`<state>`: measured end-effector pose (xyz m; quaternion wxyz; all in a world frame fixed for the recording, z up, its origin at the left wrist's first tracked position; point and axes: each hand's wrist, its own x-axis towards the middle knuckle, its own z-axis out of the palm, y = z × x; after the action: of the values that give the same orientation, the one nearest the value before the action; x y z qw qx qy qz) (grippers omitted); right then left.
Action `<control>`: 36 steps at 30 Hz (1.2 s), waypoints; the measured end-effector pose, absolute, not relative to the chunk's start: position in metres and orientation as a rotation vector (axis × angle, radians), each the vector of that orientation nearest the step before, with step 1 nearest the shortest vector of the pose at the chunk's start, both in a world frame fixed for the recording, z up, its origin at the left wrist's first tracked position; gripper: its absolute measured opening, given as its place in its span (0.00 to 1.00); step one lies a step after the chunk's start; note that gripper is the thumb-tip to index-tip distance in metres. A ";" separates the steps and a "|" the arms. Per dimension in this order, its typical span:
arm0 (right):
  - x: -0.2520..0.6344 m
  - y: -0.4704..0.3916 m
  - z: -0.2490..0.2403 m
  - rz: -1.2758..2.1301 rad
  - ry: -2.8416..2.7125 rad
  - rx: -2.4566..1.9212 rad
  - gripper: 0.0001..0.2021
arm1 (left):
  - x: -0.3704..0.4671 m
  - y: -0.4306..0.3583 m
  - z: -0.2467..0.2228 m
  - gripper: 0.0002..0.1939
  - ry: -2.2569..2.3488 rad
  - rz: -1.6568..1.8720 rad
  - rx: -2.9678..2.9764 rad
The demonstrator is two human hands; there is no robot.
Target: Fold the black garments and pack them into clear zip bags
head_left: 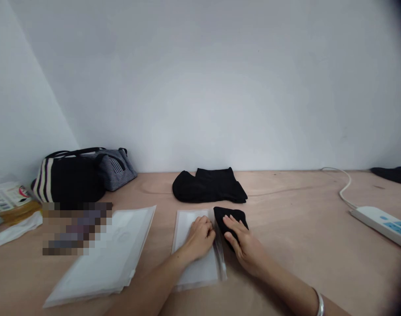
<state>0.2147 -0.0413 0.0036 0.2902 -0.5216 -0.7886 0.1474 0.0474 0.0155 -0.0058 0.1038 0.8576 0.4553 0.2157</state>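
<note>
A frosted white zip bag lies flat in front of me, its zip edge along the right side. My left hand rests on it with curled fingers, closed on the bag near that edge. My right hand lies on a folded black sock, fingers stretched out and thumb apart. The sock's left side meets the bag's zip edge; whether any of it is inside I cannot tell. Behind both hands lie more folded black socks.
Several more frosted zip bags are stacked at the left, beside a pixelated patch. Farther left stand a black bag with white stripes and a striped pouch. A white power strip with its cord sits at the right. Behind rises a wall.
</note>
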 end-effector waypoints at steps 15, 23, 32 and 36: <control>0.225 -0.011 0.031 0.504 -2.563 -1.301 0.27 | 0.041 0.008 0.003 0.10 1.195 0.683 2.449; 0.210 -0.007 0.023 0.474 -2.473 -1.537 0.27 | 0.041 0.009 0.008 0.14 1.180 0.771 2.391; 0.180 -0.042 0.017 0.420 -2.189 -1.866 0.24 | 0.031 0.003 0.036 0.10 0.839 0.523 2.684; 0.200 -0.063 0.041 0.302 -2.271 -1.786 0.28 | 0.031 -0.001 0.047 0.10 0.756 0.351 2.931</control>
<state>0.1997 -0.0627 0.0407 0.1181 -0.6104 -0.7764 0.1033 0.0313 -0.0012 0.0470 0.0470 0.9608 0.2479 0.1150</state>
